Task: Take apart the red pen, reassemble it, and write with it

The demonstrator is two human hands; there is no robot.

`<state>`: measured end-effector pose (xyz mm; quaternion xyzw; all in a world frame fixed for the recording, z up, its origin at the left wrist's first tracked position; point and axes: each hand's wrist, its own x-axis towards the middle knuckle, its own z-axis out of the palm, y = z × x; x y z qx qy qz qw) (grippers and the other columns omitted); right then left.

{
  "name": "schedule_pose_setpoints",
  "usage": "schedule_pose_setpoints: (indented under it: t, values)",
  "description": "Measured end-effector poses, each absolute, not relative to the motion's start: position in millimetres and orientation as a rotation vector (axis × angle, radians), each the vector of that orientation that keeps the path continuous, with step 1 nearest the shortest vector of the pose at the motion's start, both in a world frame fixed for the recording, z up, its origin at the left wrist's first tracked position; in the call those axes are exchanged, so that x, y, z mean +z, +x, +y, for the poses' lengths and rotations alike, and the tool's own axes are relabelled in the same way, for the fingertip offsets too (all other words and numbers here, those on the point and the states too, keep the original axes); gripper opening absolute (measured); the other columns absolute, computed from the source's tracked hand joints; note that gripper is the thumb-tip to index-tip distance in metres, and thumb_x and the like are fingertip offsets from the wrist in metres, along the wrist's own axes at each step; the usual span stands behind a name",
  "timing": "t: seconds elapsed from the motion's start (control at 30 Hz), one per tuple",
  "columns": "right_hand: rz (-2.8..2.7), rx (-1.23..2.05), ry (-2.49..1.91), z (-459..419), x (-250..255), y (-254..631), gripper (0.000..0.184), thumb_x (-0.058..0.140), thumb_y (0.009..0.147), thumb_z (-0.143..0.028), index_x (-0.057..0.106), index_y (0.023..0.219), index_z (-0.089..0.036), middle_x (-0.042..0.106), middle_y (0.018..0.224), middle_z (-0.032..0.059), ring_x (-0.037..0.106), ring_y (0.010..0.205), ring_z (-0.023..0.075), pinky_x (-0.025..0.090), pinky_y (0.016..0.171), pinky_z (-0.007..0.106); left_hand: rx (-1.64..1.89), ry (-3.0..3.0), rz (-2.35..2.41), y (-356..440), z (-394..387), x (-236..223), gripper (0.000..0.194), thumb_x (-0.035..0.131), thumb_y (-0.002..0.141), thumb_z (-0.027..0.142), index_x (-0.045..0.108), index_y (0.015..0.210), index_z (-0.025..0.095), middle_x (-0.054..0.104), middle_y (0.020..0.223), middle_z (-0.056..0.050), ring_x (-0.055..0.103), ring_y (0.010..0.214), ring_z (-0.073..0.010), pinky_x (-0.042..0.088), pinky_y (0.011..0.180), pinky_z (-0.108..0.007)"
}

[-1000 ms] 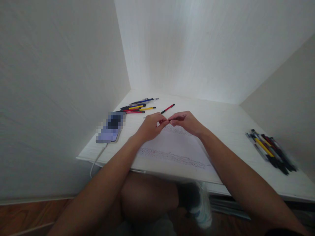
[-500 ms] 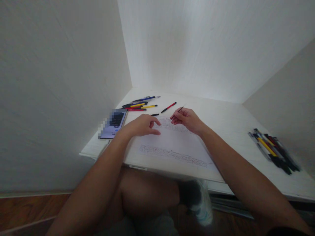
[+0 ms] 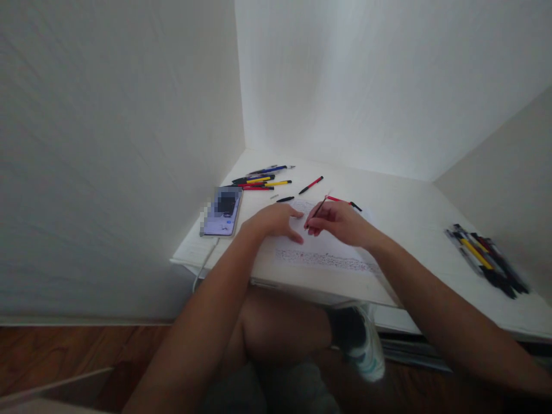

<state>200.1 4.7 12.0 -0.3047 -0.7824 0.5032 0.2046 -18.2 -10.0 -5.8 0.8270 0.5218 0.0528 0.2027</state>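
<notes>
My right hand [image 3: 332, 221] is closed in a pinch round a thin dark pen refill [image 3: 321, 208], which slants upward from the fingertips to a pale end. It hovers over a white sheet of paper [image 3: 319, 244] covered in bands of small dark marks. On the sheet's left part, my left hand [image 3: 278, 221] is spread with thumb and fingers apart, holding nothing. A red and black pen [image 3: 344, 202] lies just behind my right hand. Beyond my left hand lie a short black pen part [image 3: 285, 199] and a tiny pale piece [image 3: 274, 196].
A phone [image 3: 222, 213] lies at the desk's left edge, a cable [image 3: 207, 259] nearby. Behind it is a pile of pens [image 3: 259, 183]. Another red pen [image 3: 311, 184] lies at the back. More pens [image 3: 487, 259] are heaped at right. White panels [image 3: 336, 86] enclose the desk.
My right hand has come down and nearer over the paper with the refill. The red pen behind it now shows. My left hand has settled closer to the sheet. The whole view has shifted sideways.
</notes>
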Motion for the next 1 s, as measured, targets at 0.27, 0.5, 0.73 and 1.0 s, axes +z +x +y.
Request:
schedule_pose_setpoints:
  t: [0.27,0.5,0.73,1.0]
  values:
    - [-2.16,0.989,-0.955,-75.8,-26.1,171.4,0.009,0.061,0.092,-0.024,0.069,0.09,-0.019,0.07,0.084,0.0033,0.062,0.075,0.0175,0.047,0.071,0.032,0.114,2.374,1.463,-19.6,-2.3,-16.9,0.08,0.075,0.074,0.06,0.055,0.142,0.023,0.059,0.136,-0.009,0.054,0.123,-0.0295,0.04,0.104,-0.035]
    - [-2.235,0.855,-0.989,-76.7,-23.3,172.3,0.009,0.059,0.093,-0.021,0.067,0.088,-0.019,0.068,0.082,0.0027,0.06,0.074,0.0176,0.044,0.071,0.031,0.181,2.361,1.473,-18.5,-2.0,-21.2,0.08,0.077,0.072,0.06,0.057,0.14,0.025,0.055,0.141,-0.008,0.053,0.125,-0.0292,0.041,0.105,-0.036]
    - [-2.261,0.818,-1.011,-81.0,-22.4,171.7,0.009,0.059,0.093,-0.021,0.067,0.089,-0.019,0.068,0.083,0.0022,0.059,0.073,0.0163,0.043,0.07,0.03,0.172,2.356,1.472,-18.4,-4.0,-18.4,0.083,0.078,0.07,0.062,0.056,0.14,0.024,0.055,0.141,-0.01,0.054,0.123,-0.0297,0.041,0.104,-0.037]
    - [-2.282,0.813,-0.98,-80.1,-23.3,173.2,0.011,0.057,0.094,-0.022,0.067,0.092,-0.02,0.07,0.087,0.003,0.061,0.076,0.0171,0.045,0.072,0.031,0.17,2.336,1.493,-18.3,-6.3,-16.5,0.082,0.078,0.071,0.062,0.056,0.14,0.025,0.055,0.14,-0.01,0.053,0.123,-0.0296,0.039,0.105,-0.037]
